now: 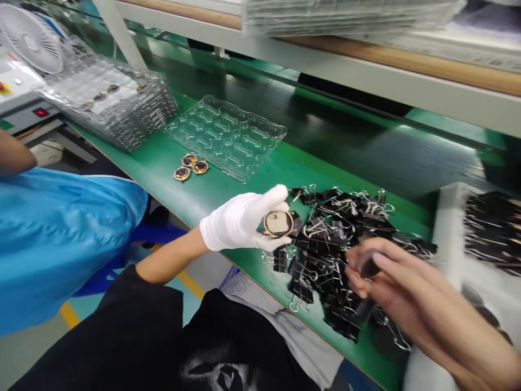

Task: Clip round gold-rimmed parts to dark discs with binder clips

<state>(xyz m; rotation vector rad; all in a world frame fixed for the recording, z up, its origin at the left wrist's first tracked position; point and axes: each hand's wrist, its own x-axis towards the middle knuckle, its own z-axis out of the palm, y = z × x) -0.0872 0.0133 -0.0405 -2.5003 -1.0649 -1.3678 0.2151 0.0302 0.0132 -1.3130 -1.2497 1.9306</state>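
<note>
My left hand (248,220), in a white glove, grips a round gold-rimmed watch case (279,223) by its edges, with a pale face showing. Blurred by motion, my bare right hand (391,277) pinches a dark round disc (369,264) above the right part of a heap of black binder clips (325,239). The heap lies on the green table (163,187), just beyond and to the right of the gloved hand. Three more gold-rimmed round cases (191,166) rest on the table to the left.
A clear plastic tray (228,136) lies behind the round cases. Stacked clear trays (118,103) stand at the back left, near a white fan (30,41). A person in blue (61,239) is at the left. A white box (450,217) with dark strips stands right.
</note>
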